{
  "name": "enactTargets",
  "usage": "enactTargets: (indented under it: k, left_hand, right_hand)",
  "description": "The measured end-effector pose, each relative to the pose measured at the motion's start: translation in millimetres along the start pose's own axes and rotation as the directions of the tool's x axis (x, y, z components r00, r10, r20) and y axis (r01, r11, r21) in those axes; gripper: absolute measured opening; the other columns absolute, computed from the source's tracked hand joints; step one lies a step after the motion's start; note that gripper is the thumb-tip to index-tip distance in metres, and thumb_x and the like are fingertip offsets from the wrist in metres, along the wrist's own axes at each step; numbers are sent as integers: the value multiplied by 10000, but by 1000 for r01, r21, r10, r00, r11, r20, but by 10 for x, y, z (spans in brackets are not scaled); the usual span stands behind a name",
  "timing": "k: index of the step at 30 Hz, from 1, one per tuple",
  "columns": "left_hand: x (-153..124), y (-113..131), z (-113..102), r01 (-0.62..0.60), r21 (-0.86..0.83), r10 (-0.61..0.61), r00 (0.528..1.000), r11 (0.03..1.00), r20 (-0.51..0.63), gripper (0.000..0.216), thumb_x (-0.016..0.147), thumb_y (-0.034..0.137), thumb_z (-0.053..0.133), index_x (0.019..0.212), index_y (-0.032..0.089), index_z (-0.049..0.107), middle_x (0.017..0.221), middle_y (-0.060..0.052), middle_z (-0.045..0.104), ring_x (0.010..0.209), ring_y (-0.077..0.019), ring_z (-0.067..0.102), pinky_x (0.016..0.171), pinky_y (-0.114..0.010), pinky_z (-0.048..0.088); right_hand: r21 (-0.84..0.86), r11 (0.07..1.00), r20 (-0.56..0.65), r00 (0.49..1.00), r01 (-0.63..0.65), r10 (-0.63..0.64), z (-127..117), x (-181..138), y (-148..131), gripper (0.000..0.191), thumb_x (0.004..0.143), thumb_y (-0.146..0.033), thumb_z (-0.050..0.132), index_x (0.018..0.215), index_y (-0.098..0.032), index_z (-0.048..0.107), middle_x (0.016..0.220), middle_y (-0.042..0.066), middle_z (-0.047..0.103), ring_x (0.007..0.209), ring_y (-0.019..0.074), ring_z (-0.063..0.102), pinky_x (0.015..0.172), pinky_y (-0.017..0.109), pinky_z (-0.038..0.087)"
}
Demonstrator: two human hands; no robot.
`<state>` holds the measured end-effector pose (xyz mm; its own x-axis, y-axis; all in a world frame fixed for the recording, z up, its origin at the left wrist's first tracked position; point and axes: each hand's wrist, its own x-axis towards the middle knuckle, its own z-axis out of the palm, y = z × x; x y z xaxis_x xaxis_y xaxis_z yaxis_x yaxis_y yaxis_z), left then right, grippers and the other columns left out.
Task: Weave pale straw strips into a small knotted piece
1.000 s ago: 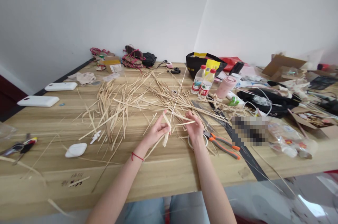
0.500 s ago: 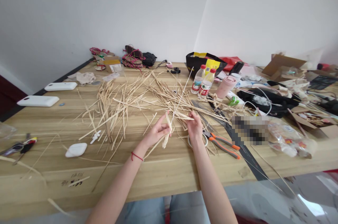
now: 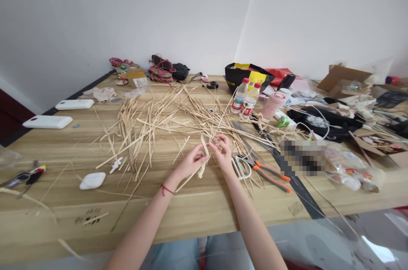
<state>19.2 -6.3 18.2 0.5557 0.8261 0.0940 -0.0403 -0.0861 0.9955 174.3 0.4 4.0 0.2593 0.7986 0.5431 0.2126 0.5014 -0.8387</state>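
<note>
My left hand (image 3: 190, 162) pinches a small woven straw piece (image 3: 202, 169) above the wooden table (image 3: 197, 206), its fingers closed round it. My right hand (image 3: 221, 152) has come in beside the left and pinches the thin straw strands (image 3: 223, 117) that rise up and away from the piece. The two hands nearly touch. A red cord is round my left wrist. A big loose heap of straw strips (image 3: 149, 121) lies spread on the table just beyond my hands.
White-handled scissors (image 3: 239, 167) and orange-handled pliers (image 3: 270, 173) lie right of my hands. Two bottles (image 3: 244, 97), a pink cup (image 3: 272, 104) and a black-and-yellow bag (image 3: 247, 75) stand behind. A white case (image 3: 92, 181), pliers (image 3: 22, 176) and white boxes (image 3: 47, 122) lie left. Boxes and clutter fill the right.
My right hand has moved left to meet the left hand, uncovering the scissors. The long thin strand has swung further to the right. The left hand has barely moved.
</note>
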Motion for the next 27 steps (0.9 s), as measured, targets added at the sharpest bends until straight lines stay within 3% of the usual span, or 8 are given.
enactTargets:
  k: [7,12,21,24,27]
  left_hand:
    - [11,-52,-8,14,-16,-15,998,1000,-61,340,827,358,544,1109,202,438,833,-16,581,780,-142,589,680,-256,475]
    - [24,-68,-12,-2,-36,-1,995,999,-97,296,815,350,565,1053,206,467,910,-29,593,827,-140,600,732,-269,487]
    - [9,-45,-10,6,-72,-16,990,997,-139,285,796,362,589,973,212,422,747,16,580,711,-122,596,625,-228,473]
    - [17,-40,-9,-5,-88,-9,987,996,-160,275,797,339,590,959,220,401,748,21,575,711,-122,602,627,-230,478]
    - [31,-45,-15,-47,-106,23,976,993,-217,270,796,331,591,936,222,387,766,20,578,714,-122,605,621,-229,482]
  right_hand:
    - [-188,979,85,994,85,-70,27,-53,-40,163,726,-336,674,690,-209,578,1097,63,500,1093,245,449,946,425,322]
    - [-190,978,55,996,81,-72,37,-38,-81,237,699,-338,694,852,-225,555,1099,65,487,1099,247,451,937,431,342]
    - [-97,995,-54,998,6,-11,66,-49,-62,498,703,-360,671,1122,-236,434,1188,94,436,1075,235,453,835,380,416]
    - [-11,1000,-95,995,-28,26,70,-68,-51,419,768,-364,600,1126,-241,421,1144,75,447,984,195,478,828,358,417]
    - [50,994,-137,985,-100,106,67,-89,-29,166,847,-366,494,934,-226,481,914,25,501,824,161,495,785,322,413]
